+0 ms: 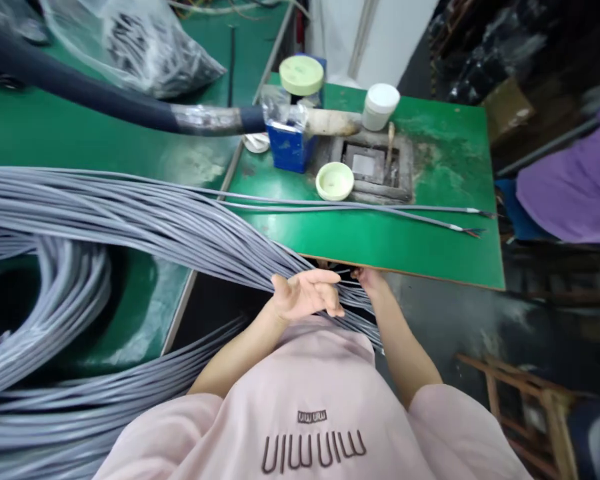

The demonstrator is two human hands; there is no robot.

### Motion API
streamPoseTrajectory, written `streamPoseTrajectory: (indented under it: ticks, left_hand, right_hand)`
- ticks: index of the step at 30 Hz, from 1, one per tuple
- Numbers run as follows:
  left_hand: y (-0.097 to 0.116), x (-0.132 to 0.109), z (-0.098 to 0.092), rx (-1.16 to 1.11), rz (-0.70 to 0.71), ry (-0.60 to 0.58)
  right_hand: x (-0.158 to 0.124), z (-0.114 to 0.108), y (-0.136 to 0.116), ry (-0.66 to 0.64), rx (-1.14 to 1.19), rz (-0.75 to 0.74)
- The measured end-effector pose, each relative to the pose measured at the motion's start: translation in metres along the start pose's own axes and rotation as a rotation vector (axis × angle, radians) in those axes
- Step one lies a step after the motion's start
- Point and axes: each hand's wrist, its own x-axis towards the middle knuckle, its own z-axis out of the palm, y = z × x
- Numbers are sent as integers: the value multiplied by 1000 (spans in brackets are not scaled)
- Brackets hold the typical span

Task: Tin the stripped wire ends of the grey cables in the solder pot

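Round slim grey cables (155,223) bundled from nine o'clock to centre, left hand (307,295) in a loosely open, empty grip, right hand (371,279) at four, its grip unclear, pale-pink fabric shirt (315,367) at six, dark looped lettering (314,451) not surely legible

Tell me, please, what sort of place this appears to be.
Probably a cable-assembly workshop: a thick bundle of long grey cables runs across a green-topped workbench, two grey cable ends show thin coloured wires, and a thick black hose stretches above the workbench.

Beyond the left hand (307,293), two loose grey cables (360,207) are lying — and farther from it, one pale bowl (335,182) and one white-lidded jar (381,107) are standing.
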Motion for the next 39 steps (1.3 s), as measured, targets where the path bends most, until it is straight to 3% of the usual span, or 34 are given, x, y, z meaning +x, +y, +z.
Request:
streamPoseTrajectory:
  ticks: [4,9,12,17,19,23,25,30,35,39]
  left_hand:
    - [3,6,1,54,71,81]
    - [-3,21,7,131,61,108]
    - [-5,27,15,192,29,103]
    - [0,28,27,306,20,203]
    - [4,26,30,372,45,247]
    - [9,25,34,526,92,319]
    - [8,27,37,553,99,338]
    - [-7,34,42,396,15,321]
    - [-15,29,44,295,-6,333]
    - [-12,23,41,240,-36,238]
  right_hand:
    - [-57,-31,-6,66,109,29]
    - [-108,-36,-26,19,251,-26]
    - [-112,-31,-32,-40,259,-66]
    - [-106,-21,-41,-115,153,-118]
    - [-107,-15,-50,-142,-88,-156]
    - [-115,0,-76,-97,-830,-373]
    - [-119,8,-86,-83,-980,-477]
    - [-126,39,-86,-56,-739,-627]
    - [-133,65,-72,-155,-783,-842]
    - [-139,74,-69,-175,-754,-868]
